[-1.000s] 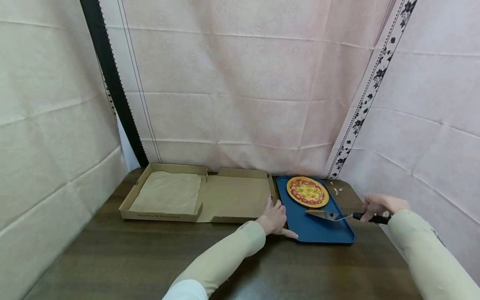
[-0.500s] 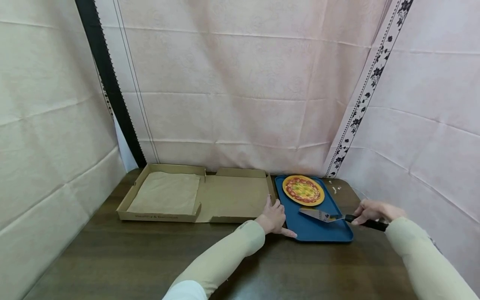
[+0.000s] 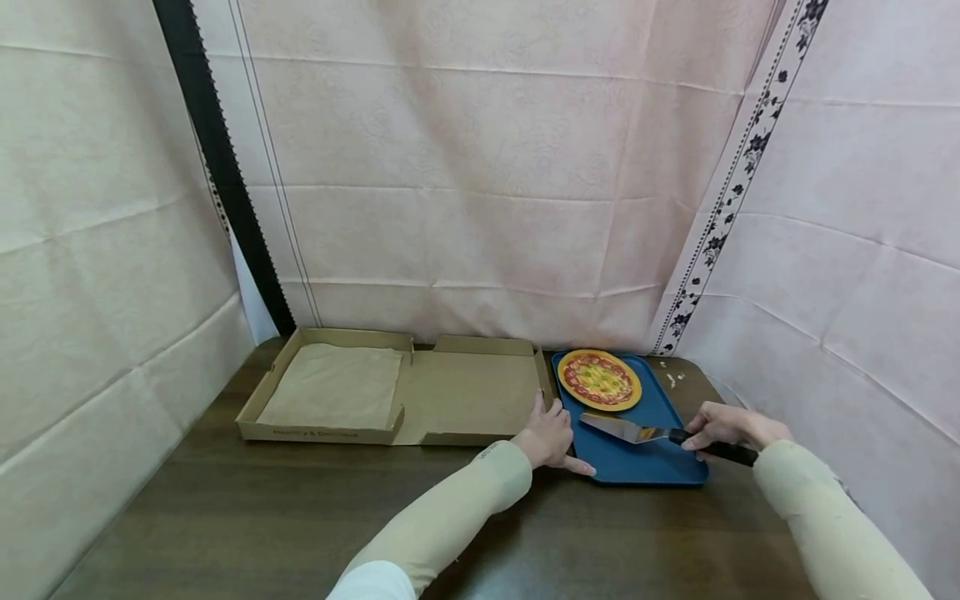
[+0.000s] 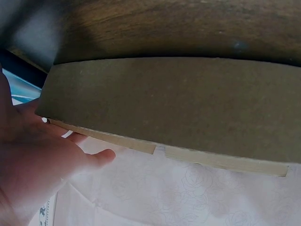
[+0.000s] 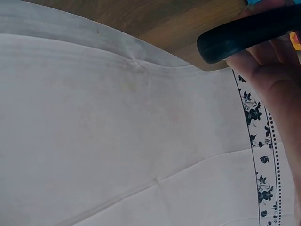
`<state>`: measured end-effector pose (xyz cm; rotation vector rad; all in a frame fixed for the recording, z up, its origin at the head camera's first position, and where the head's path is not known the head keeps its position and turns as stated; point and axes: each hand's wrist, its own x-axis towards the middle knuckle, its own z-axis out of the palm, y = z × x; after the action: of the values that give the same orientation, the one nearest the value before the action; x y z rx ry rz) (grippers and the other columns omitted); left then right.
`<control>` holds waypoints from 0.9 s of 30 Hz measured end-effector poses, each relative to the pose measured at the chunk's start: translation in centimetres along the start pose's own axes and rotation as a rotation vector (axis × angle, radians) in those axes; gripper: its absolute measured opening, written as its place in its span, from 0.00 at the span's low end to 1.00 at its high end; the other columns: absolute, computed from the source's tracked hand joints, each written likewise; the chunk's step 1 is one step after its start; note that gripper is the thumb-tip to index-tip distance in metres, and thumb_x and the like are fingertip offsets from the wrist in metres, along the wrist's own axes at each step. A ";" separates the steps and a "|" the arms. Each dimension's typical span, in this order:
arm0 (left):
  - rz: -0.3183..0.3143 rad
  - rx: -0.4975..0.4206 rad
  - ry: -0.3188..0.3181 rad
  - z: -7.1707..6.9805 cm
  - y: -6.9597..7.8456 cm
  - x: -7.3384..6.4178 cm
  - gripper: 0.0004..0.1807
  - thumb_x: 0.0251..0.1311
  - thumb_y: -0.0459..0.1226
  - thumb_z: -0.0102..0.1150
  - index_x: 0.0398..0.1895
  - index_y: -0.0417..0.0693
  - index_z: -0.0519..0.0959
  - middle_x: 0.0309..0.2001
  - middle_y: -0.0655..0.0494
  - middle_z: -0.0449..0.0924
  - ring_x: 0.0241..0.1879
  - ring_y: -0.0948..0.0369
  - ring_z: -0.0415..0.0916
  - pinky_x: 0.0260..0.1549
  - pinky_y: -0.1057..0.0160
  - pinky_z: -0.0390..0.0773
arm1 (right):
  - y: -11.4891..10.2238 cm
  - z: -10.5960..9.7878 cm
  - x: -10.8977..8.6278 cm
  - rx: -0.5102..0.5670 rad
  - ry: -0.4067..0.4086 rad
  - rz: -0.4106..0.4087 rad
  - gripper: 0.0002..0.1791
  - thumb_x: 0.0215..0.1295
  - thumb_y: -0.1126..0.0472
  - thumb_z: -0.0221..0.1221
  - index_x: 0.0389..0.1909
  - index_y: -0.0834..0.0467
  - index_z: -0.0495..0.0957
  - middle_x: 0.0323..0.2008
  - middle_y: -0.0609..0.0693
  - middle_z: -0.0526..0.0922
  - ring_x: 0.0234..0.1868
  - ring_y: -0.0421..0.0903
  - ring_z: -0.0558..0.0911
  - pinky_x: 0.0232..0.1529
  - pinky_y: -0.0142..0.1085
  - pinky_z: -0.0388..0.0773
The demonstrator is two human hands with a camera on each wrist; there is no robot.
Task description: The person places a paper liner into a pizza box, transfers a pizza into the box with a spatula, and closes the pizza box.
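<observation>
In the head view a small pizza (image 3: 600, 380) lies on the far part of a blue tray (image 3: 652, 471). My right hand (image 3: 733, 427) grips the black handle of a pizza server (image 3: 618, 428). Its metal blade is over the tray at the pizza's near edge; whether it reaches under is unclear. The black handle (image 5: 244, 37) also shows in the right wrist view. My left hand (image 3: 546, 437) rests with fingers extended where the tray's left edge meets an opened cardboard pizza box (image 3: 476, 387). In the left wrist view its fingers lie by the box wall (image 4: 178, 103).
Brown paper (image 3: 333, 386) lines the left half of the box. The box and tray stand side by side on a dark wooden table (image 3: 300, 517). Pale cloth (image 3: 480, 167) hangs close behind the table and along both sides.
My right hand has moved the pizza server leftward over the tray. The pizza has shifted left, closer to the tray's left edge. My left hand stays in place.
</observation>
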<state>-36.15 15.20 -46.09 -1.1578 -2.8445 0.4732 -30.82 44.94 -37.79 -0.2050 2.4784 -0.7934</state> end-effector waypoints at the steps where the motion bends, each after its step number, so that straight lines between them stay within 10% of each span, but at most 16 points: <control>1: 0.001 0.001 0.001 0.0 0.0 0.0 0.52 0.46 0.82 0.28 0.63 0.61 0.74 0.70 0.61 0.65 0.75 0.55 0.49 0.73 0.41 0.45 | 0.0 0.0 0.2 -0.011 0.005 -0.003 0.13 0.65 0.63 0.60 0.36 0.72 0.82 0.22 0.50 0.82 0.23 0.39 0.77 0.27 0.32 0.76; 27: -0.004 0.010 -0.028 -0.5 0.2 -0.3 0.49 0.48 0.81 0.30 0.63 0.64 0.74 0.71 0.62 0.62 0.76 0.55 0.48 0.73 0.41 0.44 | 0.4 2.2 3.7 -0.046 0.155 0.034 0.16 0.68 0.60 0.57 0.25 0.69 0.78 0.17 0.48 0.77 0.19 0.40 0.76 0.24 0.33 0.74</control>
<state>-35.70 15.25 -45.70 -1.1528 -2.8639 0.5062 -32.78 43.13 -41.14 -0.1211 2.6398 -0.7649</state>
